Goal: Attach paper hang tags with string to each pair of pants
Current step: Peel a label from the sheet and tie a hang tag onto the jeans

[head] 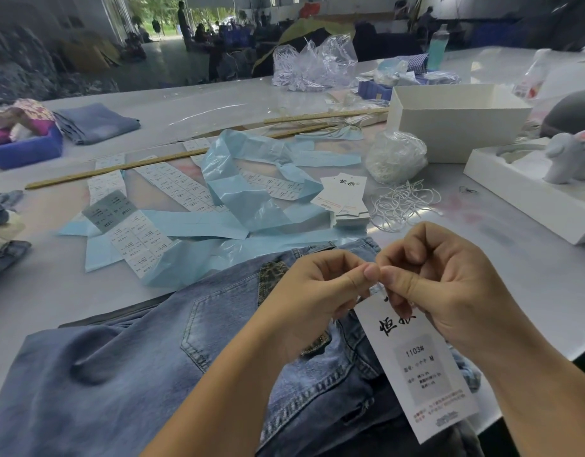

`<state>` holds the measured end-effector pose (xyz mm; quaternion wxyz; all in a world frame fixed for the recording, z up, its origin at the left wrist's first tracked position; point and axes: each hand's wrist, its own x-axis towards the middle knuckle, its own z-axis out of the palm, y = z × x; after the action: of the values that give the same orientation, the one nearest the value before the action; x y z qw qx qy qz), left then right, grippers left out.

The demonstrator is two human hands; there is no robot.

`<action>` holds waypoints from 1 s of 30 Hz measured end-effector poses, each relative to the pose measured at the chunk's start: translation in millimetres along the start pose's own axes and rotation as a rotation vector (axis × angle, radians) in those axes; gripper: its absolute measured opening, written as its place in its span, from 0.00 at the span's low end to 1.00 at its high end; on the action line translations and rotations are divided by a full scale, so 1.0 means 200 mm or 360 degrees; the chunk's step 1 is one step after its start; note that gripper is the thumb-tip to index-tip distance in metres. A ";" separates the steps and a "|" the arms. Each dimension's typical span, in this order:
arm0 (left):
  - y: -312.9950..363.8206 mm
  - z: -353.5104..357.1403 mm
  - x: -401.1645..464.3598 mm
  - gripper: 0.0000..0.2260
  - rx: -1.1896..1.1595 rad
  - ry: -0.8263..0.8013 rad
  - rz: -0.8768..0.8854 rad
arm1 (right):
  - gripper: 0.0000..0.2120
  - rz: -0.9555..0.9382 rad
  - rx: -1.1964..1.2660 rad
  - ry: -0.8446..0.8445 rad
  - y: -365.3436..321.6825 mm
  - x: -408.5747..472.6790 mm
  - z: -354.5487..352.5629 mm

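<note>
A pair of light blue jeans (146, 357) lies flat on the table in front of me. Above its waistband my left hand (317, 291) and my right hand (443, 285) meet thumb to thumb, both pinching the string at the top of a white paper hang tag (420, 367). The tag hangs down from my fingers over the jeans and shows black printed characters and "1103#". The string itself is almost fully hidden by my fingers. A stack of spare hang tags (342, 196) and loose white strings (403, 206) lie just beyond my hands.
Blue backing paper (238, 196) and sticker sheets (139, 239) litter the middle of the table. A bag of strings (395, 156), a white box (456, 120) and a white tray (528, 199) stand to the right. Folded jeans (96, 122) and a blue bin (27, 150) sit far left.
</note>
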<state>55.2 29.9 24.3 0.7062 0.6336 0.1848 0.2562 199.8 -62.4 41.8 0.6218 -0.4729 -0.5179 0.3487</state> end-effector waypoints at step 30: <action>-0.14 -0.06 -0.06 0.07 0.1336 0.0241 -0.0130 | 0.10 0.0485 -0.0822 0.0220 0.12 -0.04 -0.05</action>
<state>41.0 30.8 -5.5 0.3811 0.8377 0.3493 0.1763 208.9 -64.2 17.1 0.4553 -0.7101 -0.4690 0.2618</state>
